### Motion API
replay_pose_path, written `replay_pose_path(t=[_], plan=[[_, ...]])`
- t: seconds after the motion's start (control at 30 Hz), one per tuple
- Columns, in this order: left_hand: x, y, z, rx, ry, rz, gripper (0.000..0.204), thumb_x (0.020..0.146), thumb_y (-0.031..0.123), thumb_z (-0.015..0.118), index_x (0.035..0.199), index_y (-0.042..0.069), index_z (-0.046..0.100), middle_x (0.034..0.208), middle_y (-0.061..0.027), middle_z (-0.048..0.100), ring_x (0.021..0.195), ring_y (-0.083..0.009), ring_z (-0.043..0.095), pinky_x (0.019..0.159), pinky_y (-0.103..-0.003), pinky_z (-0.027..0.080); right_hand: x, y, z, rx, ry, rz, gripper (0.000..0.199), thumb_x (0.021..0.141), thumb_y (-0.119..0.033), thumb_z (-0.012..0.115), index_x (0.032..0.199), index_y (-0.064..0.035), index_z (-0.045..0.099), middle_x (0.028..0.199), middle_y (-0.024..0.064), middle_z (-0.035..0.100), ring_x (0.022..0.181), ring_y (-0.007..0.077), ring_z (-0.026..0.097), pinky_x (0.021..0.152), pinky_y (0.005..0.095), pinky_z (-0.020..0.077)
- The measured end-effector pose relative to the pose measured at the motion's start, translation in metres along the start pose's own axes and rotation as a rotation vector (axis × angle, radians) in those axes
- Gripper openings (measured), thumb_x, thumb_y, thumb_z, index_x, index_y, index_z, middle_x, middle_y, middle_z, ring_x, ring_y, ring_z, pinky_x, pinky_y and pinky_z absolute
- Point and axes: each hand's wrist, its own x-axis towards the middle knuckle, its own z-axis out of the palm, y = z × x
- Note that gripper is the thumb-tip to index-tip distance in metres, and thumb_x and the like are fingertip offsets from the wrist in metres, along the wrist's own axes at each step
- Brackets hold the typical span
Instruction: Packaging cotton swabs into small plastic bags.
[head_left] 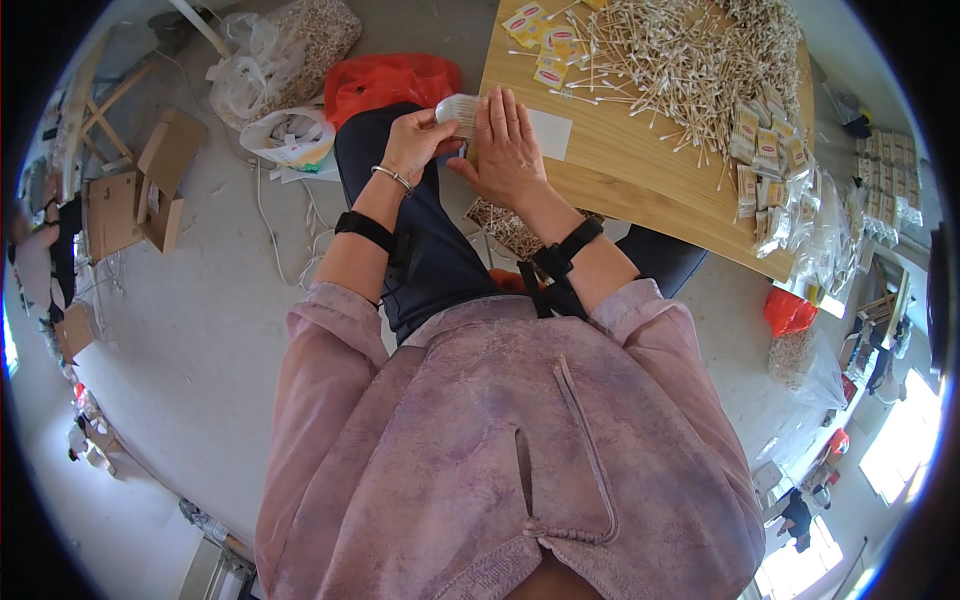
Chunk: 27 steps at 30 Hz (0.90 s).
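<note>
My left hand point(413, 143) is closed, thumb and fingers pinching a small clear packet of cotton swabs point(458, 110) with a rounded end. The packet hangs just off the table's left corner. Flat against its right side lies my right hand point(508, 150), fingers stretched out and holding nothing I can see. A white card or paper point(552, 136) shows on the table beside the right hand, partly covered by it. Farther back spreads a large heap of loose cotton swabs point(680, 65). Several yellow and white labels point(555, 45) lie at its left.
Filled swab packets point(765, 150) and clear plastic bags point(822, 235) crowd the right end of the wooden table point(640, 190). On the floor stand a red bag point(385, 82), a white bag point(290, 140), a big swab sack point(310, 45) and an opened cardboard box point(165, 180).
</note>
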Motion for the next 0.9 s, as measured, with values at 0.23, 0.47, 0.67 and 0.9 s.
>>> replay_pose_path(t=[0.23, 0.47, 0.67, 0.9], plan=[[-0.001, -0.001, 0.002, 0.159, 0.054, 0.101, 0.019, 0.087, 0.003, 0.059, 0.104, -0.005, 0.063, 0.091, -0.0091, 0.067, 0.077, -0.0150, 0.067, 0.068, -0.026, 0.057, 0.001, 0.002, 0.003, 0.059, 0.053, -0.014, 0.092, 0.087, -0.058, 0.046, 0.140, 0.0106, 0.018, 0.147, 0.0286, 0.017, 0.141, 0.0374, 0.010, 0.114, 0.0461, 0.0096], [0.005, 0.000, -0.004, -0.319, -0.012, -0.027, 0.026, 0.094, 0.014, 0.054, 0.115, -0.001, 0.056, 0.105, -0.0085, 0.063, 0.096, -0.0160, 0.062, 0.083, -0.031, 0.053, 0.003, 0.001, 0.004, 0.039, 0.039, 0.015, 0.093, 0.086, -0.058, 0.047, 0.140, 0.0106, 0.016, 0.148, 0.0282, 0.016, 0.141, 0.0373, 0.010, 0.114, 0.0453, 0.0101], [0.011, -0.018, 0.002, -0.383, -0.002, -0.002, 0.023, 0.094, 0.016, 0.054, 0.113, 0.002, 0.058, 0.099, -0.0056, 0.063, 0.087, -0.0133, 0.061, 0.076, -0.027, 0.052, 0.003, 0.003, 0.005, 0.021, 0.061, 0.004, 0.095, 0.086, -0.061, 0.045, 0.140, 0.0114, 0.018, 0.148, 0.0278, 0.017, 0.141, 0.0373, 0.011, 0.114, 0.0451, 0.0104], [0.011, -0.024, -0.003, -0.342, -0.056, 0.020, 0.021, 0.092, 0.016, 0.058, 0.108, 0.002, 0.061, 0.086, -0.0012, 0.062, 0.067, -0.0085, 0.054, 0.059, -0.020, 0.047, 0.005, -0.002, 0.002, 0.003, 0.045, 0.006, 0.096, 0.085, -0.063, 0.045, 0.140, 0.0114, 0.019, 0.148, 0.0286, 0.017, 0.141, 0.0372, 0.011, 0.114, 0.0451, 0.0098]])
